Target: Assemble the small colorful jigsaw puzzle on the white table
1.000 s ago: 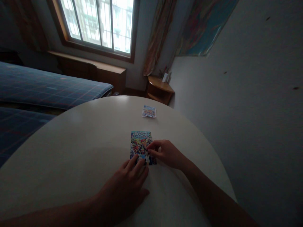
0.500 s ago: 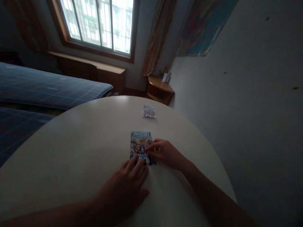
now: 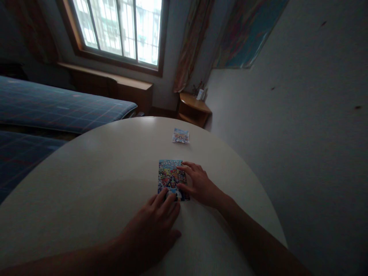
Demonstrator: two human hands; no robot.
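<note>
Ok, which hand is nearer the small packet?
Right. The right hand is short of the small packet and slightly right; the left hand is farther from it and slightly left.

The card point(image 3: 169, 174) has a crowded print of many colours, light blue at the top. The packet point(image 3: 181, 136) is pale blue and orange, the table point(image 3: 115, 161) cream, the mattress point(image 3: 63, 101) blue with reddish lines.

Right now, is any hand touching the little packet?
No, the little packet lies farther back, apart from the left hand and the right hand.
</note>
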